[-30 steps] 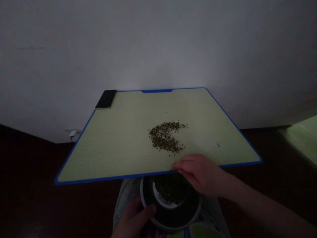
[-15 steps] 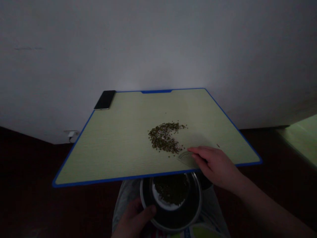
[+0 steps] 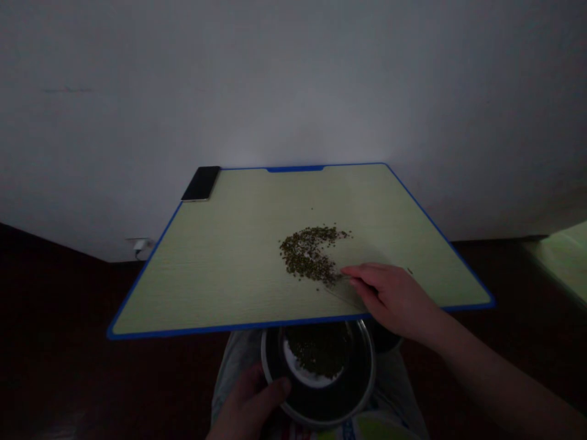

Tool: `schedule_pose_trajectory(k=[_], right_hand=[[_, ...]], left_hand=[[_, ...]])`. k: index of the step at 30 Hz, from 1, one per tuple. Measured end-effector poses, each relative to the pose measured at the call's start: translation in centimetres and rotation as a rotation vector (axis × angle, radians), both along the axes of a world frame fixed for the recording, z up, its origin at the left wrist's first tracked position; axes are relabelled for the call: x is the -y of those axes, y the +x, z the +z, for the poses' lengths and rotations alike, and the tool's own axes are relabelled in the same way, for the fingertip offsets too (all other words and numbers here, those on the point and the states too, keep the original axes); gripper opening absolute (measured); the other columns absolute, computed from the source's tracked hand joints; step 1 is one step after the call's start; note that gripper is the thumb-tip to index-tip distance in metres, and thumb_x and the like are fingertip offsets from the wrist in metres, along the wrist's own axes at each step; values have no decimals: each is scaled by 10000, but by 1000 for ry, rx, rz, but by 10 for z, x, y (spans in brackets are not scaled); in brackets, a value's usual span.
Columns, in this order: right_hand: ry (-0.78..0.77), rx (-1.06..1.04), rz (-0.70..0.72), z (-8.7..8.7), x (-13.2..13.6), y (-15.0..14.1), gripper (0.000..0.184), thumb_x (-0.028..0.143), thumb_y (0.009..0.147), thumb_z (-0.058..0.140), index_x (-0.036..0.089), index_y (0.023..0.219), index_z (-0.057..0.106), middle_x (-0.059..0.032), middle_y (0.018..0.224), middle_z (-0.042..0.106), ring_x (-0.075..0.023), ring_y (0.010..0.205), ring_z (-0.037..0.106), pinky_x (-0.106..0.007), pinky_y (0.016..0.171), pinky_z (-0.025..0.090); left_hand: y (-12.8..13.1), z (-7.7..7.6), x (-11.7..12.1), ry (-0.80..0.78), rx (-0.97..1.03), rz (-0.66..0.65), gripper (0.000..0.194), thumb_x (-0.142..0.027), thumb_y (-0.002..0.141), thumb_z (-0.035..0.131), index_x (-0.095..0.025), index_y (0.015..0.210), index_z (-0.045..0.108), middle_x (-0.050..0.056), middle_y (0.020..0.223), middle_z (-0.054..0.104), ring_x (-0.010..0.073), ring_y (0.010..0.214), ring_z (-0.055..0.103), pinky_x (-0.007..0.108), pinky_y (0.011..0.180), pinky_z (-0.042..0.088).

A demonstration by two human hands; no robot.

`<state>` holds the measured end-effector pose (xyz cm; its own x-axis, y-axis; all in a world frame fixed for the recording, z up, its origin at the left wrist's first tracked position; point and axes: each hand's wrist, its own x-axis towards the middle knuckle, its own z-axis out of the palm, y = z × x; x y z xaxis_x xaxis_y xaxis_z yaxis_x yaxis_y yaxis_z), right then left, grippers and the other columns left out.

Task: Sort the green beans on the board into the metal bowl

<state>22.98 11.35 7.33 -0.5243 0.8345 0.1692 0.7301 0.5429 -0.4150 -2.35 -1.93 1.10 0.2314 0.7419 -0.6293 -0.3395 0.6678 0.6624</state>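
Note:
A loose, curved patch of small greenish-brown grains [image 3: 300, 256] lies on the pale tabletop [image 3: 211, 263]. Pinched in my right hand [image 3: 392, 296] is a clear protractor [image 3: 342, 294], tilted at the near right end of the patch, its edge by the grains. Below the table's front edge, a metal bowl [image 3: 355, 391] rests over my lap. My left hand [image 3: 259, 394] grips its left rim, thumb over the edge. Inside the bowl is a heap of similar dark green grains [image 3: 321, 348], partly hidden by the table.
A dark phone [image 3: 202, 183] lies at the table's far left corner. The blue table edge [image 3: 220, 330] runs just above the bowl. A wall [image 3: 293, 85] stands behind the table, with a plugged-in charger [image 3: 140, 245] at lower left. One small dark sliver [image 3: 409, 271] lies right of my hand.
My right hand has shifted slightly left with the protractor, which is now tilted more edge-on and closer to the grains. My left hand stays on the bowl. The view has turned slightly.

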Motion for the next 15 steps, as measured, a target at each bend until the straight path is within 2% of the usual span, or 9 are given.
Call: schedule_pose_trajectory(k=[8,15], right_hand=[[8,-7,-51,-2,1,10,313,211,935,445,181,1108,703,-80,992,758,-197,859,707,-338,773,567],[22,0,-38,-3,-4,4,320,212,937,440,185,1119,701,-77,976,756,-202,879,706,-349,791,567]], left_hand=[[0,5,-2,13,5,-8,261,-342,720,747,-206,940,781,94,969,814,385,993,712,532,966,478],[-2,-1,2,-12,17,29,310,-362,683,797,-168,923,765,107,948,815,343,965,726,476,965,495]])
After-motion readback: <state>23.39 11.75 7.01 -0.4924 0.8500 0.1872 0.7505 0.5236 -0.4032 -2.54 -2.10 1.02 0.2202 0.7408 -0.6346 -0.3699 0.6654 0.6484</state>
